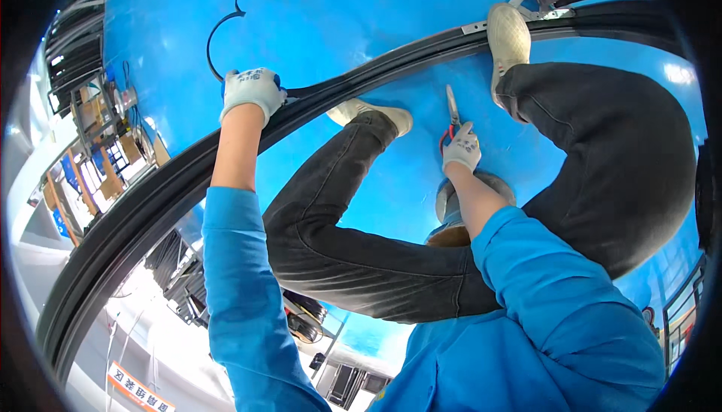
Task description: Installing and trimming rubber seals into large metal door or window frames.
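A long dark frame profile (391, 65) curves across the view, over the blue floor. At its left part, my left hand (254, 96), in a white and blue glove, is closed on a thin black rubber strip (209, 45). The strip's loose end curls away over the floor; to the right of the hand it meets the profile. Gloved too, my right hand (462, 150) is wrapped round the red handles of a pair of scissors (453, 107). The blades point away from me, apart from the profile and the strip. Whether they are parted is hard to see.
My shoes (510, 40) are by the profile, one close to a silver metal bracket (475, 27). Beneath me is a round stool (445, 200), partly hidden by my arm. Racks with dark profiles (79, 32) stand at the far left, above cardboard and cluttered shelves.
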Action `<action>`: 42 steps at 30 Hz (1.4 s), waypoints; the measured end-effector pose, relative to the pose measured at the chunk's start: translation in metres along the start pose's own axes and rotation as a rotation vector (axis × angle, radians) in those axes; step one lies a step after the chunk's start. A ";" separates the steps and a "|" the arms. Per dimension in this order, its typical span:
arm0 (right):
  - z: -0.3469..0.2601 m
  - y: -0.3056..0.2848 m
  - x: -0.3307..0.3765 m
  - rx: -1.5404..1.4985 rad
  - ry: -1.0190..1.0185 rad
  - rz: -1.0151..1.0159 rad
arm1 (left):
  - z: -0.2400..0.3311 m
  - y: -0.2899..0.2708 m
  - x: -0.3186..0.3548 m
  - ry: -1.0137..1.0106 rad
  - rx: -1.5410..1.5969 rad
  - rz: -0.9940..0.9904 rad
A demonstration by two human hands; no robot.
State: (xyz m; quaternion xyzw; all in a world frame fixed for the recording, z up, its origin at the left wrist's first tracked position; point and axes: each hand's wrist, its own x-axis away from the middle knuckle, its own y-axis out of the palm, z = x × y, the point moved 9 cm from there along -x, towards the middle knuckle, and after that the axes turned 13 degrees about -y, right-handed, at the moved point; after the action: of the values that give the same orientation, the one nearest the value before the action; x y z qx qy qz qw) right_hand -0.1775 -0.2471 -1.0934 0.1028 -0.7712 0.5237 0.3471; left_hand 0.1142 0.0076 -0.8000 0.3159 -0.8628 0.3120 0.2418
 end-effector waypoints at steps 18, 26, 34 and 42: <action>-0.249 -0.115 0.080 -1.824 -0.473 -1.013 | -0.025 0.025 -0.031 -0.250 0.202 -0.038; -0.242 -0.092 0.091 -1.796 -0.199 -1.217 | -0.031 0.056 -0.059 -0.260 0.477 -0.251; -0.255 -0.078 0.095 -1.919 -0.144 -1.235 | -0.030 0.068 -0.073 -0.176 0.525 -0.301; -0.257 -0.082 0.093 -1.812 -0.204 -1.188 | -0.045 0.093 -0.094 -0.217 0.524 -0.304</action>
State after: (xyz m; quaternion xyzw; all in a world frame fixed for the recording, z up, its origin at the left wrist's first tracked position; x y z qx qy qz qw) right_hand -0.0936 -0.0375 -0.9187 0.2081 -0.7231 -0.5022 0.4263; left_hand 0.1235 0.1322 -0.8633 0.5241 -0.7167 0.4485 0.1027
